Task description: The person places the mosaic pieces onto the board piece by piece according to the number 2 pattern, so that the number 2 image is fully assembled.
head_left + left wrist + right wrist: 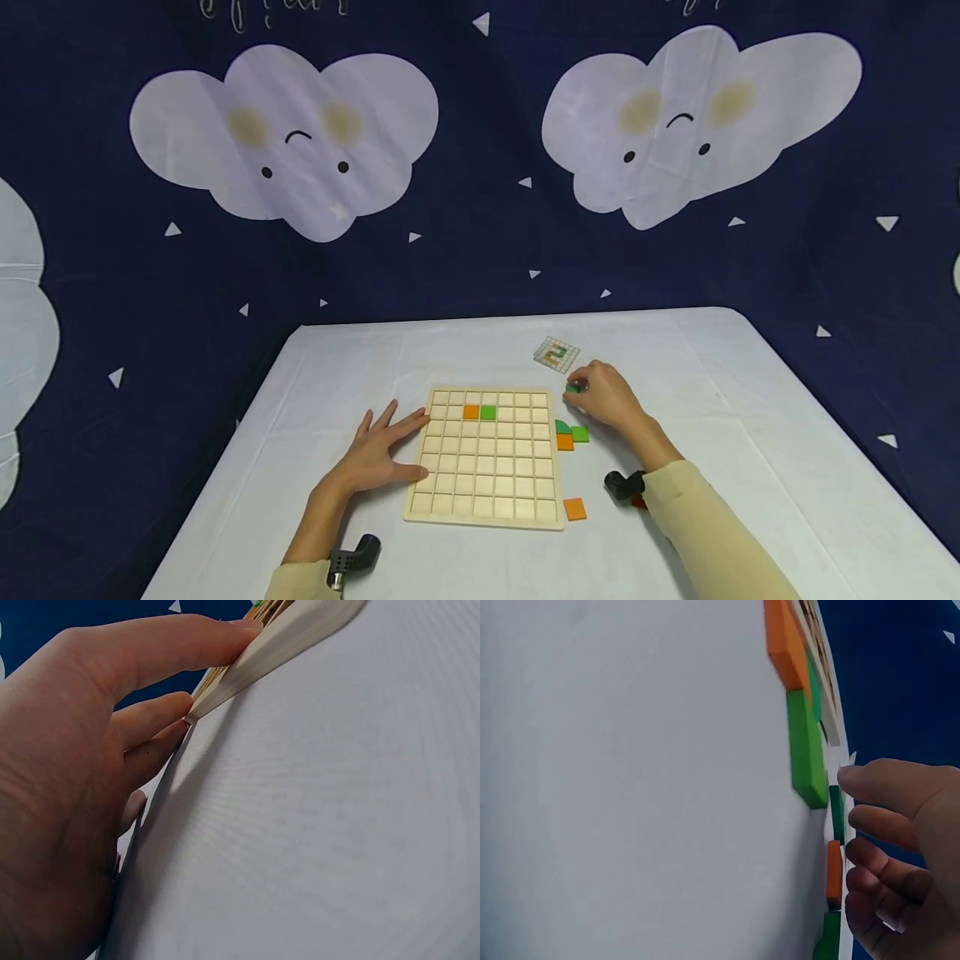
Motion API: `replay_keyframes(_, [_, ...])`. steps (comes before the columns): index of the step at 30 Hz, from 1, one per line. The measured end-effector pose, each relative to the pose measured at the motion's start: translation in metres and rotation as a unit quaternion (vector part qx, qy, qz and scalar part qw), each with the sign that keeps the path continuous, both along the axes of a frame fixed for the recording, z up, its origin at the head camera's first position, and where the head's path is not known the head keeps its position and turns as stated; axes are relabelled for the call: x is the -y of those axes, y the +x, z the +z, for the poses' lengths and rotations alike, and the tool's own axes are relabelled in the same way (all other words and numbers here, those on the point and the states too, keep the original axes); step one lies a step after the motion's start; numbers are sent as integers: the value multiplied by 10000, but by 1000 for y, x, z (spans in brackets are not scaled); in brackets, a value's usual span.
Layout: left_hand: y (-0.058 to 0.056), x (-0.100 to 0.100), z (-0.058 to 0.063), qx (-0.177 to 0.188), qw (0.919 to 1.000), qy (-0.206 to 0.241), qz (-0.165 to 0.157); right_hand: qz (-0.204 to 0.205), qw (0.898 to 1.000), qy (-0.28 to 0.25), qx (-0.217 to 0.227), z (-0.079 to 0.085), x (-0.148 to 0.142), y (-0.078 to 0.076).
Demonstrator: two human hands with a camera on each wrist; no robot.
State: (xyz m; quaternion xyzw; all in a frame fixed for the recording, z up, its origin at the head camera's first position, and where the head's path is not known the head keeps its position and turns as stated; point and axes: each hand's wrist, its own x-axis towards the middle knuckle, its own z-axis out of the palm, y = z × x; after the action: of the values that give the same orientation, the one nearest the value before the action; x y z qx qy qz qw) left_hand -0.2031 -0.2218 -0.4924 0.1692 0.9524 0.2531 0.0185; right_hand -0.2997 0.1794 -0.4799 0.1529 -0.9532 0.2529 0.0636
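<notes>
A pale wooden grid board [484, 526] lies on the white table, with an orange square tile [471, 412] and a green square tile [488, 412] side by side in an upper row. My left hand [375, 457], fingers spread, rests against the board's left edge, thumb low and fingers higher up. Past the board's upper right corner, my right hand [606, 396] is at a dark green piece [573, 387], with its fingers bent. In the right wrist view a gap shows between thumb and fingers, and the dark green piece [837, 814] appears just beside the fingertips.
Right of the board lie a green quarter-round piece [562, 427], an orange tile [565, 442] and a green tile [581, 434]. Another orange tile [575, 509] is by the lower right corner. A pattern card [557, 354] lies behind. Part of a red piece [639, 502] shows beneath the right wrist.
</notes>
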Motion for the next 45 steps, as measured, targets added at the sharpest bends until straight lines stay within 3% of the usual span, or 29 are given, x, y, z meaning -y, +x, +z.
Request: replay_keyframes(45, [-1,0,-1,88,9999,-92,73,65,9992,270,288,-2,-2,5])
